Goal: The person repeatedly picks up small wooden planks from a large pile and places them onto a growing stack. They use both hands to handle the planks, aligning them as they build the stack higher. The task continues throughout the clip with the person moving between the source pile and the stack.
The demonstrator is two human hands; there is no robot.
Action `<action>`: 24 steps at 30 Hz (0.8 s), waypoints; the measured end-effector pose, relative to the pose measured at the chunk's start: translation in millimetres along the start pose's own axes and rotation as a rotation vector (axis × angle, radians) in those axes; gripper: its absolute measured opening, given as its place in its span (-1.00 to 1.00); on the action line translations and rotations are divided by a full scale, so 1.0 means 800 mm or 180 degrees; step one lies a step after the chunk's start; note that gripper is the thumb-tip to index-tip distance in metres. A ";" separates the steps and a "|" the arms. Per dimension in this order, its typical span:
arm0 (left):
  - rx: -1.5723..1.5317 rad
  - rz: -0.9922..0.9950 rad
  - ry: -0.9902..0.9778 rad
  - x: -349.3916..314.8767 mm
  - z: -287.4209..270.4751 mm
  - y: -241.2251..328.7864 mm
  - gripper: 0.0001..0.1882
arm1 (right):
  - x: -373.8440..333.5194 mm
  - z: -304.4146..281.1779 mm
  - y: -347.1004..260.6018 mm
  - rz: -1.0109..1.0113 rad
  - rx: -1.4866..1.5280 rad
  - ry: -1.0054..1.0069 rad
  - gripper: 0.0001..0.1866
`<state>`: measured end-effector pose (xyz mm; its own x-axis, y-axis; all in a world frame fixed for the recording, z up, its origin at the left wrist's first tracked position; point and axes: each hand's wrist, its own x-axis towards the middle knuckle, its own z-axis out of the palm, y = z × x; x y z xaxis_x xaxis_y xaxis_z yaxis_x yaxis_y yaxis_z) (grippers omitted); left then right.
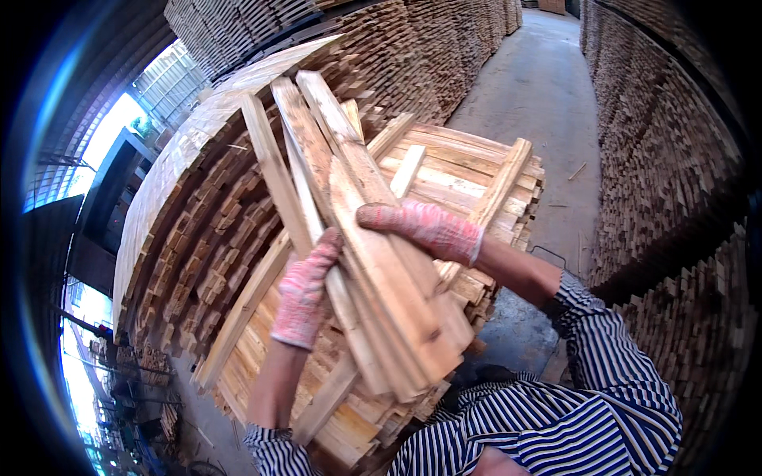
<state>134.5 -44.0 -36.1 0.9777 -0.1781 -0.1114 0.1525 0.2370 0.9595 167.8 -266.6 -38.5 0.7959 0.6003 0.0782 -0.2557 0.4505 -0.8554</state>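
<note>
A loose bundle of pale wooden boards (pixel 389 285) lies slantwise across the middle, its near ends toward my body. My left hand (pixel 305 293), in a pink-and-white knitted glove, grips the bundle's left side with the thumb up along the edge. From the right, my right hand (pixel 429 228), gloved alike, clasps the boards with its thumb over the top one; its other fingers are hidden. Beneath is a low stack of boards (pixel 238 385) with crosswise strips, such as the strip (pixel 504 181) at right. One slimmer board (pixel 274 170) angles away at the bundle's left.
Just beyond the low stack rises a tall pile of layered boards (pixel 198 270). More stacked timber (pixel 659 151) lines the right side. A concrete aisle (pixel 528 87) runs back between the piles, with a few wood scraps (pixel 577 170) on it. Bright openings (pixel 111 135) show at left.
</note>
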 end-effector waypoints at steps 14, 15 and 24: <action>-0.0089 -0.0215 0.0966 0.167 0.141 -0.132 -0.24 | 0.004 -0.346 -0.108 0.0382 -0.4991 0.1331 -0.21; 0.0198 -0.0181 0.0928 0.154 0.126 -0.123 -0.25 | 0.005 -0.338 -0.096 0.0520 -0.4918 0.1105 -0.31; 0.5143 -0.0092 0.0998 0.087 0.008 -0.118 -0.17 | -0.003 -0.247 -0.124 0.0154 -0.5162 0.0946 -0.25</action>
<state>187.5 -85.0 -132.5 0.9973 0.0715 0.0151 0.0672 -0.9788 0.1934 299.5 -442.9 -55.0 0.9244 0.3665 0.1059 0.3704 -0.7958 -0.4791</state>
